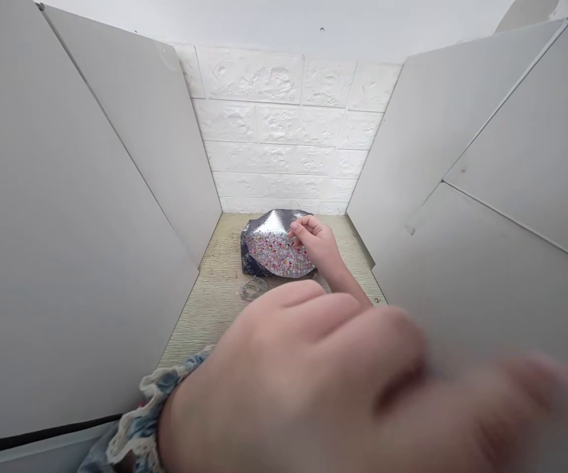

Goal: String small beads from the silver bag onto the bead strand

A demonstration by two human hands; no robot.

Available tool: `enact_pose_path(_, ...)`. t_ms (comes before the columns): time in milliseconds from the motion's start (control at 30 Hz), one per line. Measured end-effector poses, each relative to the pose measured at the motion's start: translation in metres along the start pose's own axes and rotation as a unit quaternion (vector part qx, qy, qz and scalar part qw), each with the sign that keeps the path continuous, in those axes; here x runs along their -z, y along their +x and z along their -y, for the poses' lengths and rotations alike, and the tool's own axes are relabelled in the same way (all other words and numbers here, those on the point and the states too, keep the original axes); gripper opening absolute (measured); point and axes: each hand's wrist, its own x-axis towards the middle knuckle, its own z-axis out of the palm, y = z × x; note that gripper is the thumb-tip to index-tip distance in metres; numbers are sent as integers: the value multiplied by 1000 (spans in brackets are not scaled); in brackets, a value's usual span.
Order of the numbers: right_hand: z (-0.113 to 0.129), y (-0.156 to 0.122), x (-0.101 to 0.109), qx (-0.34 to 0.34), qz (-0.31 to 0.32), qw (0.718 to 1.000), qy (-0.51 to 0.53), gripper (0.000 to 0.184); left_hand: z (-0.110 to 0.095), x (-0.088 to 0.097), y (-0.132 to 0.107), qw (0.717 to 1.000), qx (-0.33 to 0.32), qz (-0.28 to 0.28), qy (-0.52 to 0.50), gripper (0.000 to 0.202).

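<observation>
A silvery, shiny bag [278,222] lies at the far end of the board, with many small pink, red, white and clear beads [279,255] spread over its front part. Over the bag's right side is my right hand [313,240], thumb and forefinger pinched together; whatever they hold is too small to make out. My left hand [304,368] fills the foreground, very close to the camera and partly blurred. Its fingers curl under and are hidden, so I cannot see what is in them. In front of the bag rests a clear, ring-shaped coil [253,288], perhaps string or beads.
Dark patterned material [249,263] shows under the bag's left edge. Pale panels stand on the left [91,197] and right [486,263], narrowing toward a white brick-patterned wall [279,125]. The pale wood-grain surface [190,322] runs between them. A tiny bit [377,300] lies near the right panel.
</observation>
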Motion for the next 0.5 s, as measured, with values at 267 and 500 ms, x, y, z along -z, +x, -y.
enact_pose_path(267, 2, -1, 4, 48, 12, 998, -36, 18, 98, -44, 58, 939, 234, -191, -167, 25)
enact_pose_path(500, -2, -2, 4, 121, -25, 972, -202, 16, 140, -79, 60, 842, 353, -9, -408, 25)
